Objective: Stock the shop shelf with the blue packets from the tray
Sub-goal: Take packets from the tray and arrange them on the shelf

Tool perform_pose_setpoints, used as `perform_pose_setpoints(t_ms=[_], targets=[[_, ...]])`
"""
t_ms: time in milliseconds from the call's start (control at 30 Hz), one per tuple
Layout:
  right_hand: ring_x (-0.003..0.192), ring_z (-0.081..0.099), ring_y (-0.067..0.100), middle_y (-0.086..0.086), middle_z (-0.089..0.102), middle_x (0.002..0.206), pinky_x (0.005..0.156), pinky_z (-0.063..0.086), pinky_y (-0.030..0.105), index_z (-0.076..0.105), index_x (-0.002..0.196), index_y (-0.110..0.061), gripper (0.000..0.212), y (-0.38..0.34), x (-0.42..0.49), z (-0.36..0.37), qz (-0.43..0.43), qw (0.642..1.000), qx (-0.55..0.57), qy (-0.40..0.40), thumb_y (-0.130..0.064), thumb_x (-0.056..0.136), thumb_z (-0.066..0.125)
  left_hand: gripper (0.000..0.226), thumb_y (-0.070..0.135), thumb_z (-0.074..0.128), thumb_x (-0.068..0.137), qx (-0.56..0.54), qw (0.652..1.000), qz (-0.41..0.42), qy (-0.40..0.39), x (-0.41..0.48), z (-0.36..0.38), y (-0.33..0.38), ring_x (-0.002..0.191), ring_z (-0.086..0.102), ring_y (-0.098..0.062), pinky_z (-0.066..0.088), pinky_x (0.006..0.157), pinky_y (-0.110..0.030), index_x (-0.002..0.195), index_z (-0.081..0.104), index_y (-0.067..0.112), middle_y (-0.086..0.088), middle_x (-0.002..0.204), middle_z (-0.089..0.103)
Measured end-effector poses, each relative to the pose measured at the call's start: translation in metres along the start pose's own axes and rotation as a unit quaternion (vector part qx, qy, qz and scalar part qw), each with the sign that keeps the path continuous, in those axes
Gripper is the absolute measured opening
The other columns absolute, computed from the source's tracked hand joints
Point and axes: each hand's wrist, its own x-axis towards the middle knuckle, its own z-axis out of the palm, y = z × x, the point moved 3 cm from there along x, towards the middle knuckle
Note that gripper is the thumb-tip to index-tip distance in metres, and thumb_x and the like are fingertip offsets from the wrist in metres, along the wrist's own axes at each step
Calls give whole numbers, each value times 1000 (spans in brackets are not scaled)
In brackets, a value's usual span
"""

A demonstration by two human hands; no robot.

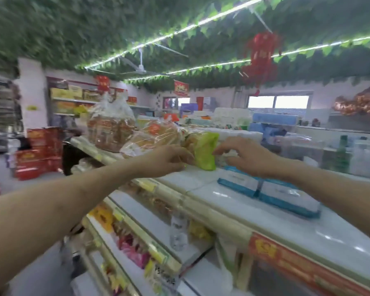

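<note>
On the top shelf (201,184) the left hand (169,160) grips the lower left edge of an upright green packet (203,151), while the right hand (249,158), fingers spread and loosely bent, touches its right side with the fingertips and holds nothing. This looks like steadying or shifting the packet to make room. Two blue packets (267,190) already lie flat, side by side, just beside the right wrist; the tray is out of view. Clear bags of bread (154,137) crowd against the green packet on the left, so free space lies to the right.
</note>
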Motion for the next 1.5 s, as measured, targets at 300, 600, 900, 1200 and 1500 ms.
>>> perform_pose_setpoints(t_ms=[300, 600, 900, 1200, 1500], targets=[[108, 60, 13, -7, 65, 119, 97, 49, 40, 65, 129, -28, 33, -302, 121, 173, -191, 967, 109, -130, -24, 96, 64, 31, 34, 62, 100, 54, 965, -256, 26, -341, -98, -134, 104, 62, -3, 53, 87, -28, 131, 62, 35, 14, 120, 63], [96, 67, 19, 0, 71, 107, 89, 53, 39, 70, 116, -13, 27, -612, 25, 374, -384, 840, 227, -310, -8, 90, 67, 33, 24, 64, 95, 22, 854, -520, 12, -701, -36, -128, 102, 64, -16, 50, 91, -30, 128, 67, 19, 0, 116, 69], [108, 52, 15, -8, 51, 115, 102, 45, 38, 70, 115, -28, 26, -702, -152, 518, -445, 733, 144, -495, -21, 91, 63, 27, 26, 59, 100, -96, 769, -602, -192, -889, 111, -62, 119, 58, -22, 44, 102, -32, 124, 71, 24, -1, 133, 59], [104, 51, 13, -12, 48, 113, 96, 46, 34, 72, 115, -31, 30, -686, -173, 533, -454, 763, 160, -431, -15, 92, 61, 30, 19, 59, 95, -24, 823, -522, -220, -913, 143, -52, 119, 50, -23, 46, 99, -43, 120, 72, 29, 2, 133, 48], [112, 58, 19, -5, 60, 125, 100, 48, 39, 70, 125, -32, 46, -667, -189, 540, -432, 726, 131, -520, -7, 92, 51, 30, 12, 59, 94, -52, 846, -481, -227, -906, 151, -50, 122, 51, -16, 46, 100, -36, 112, 76, 29, 9, 137, 51]])
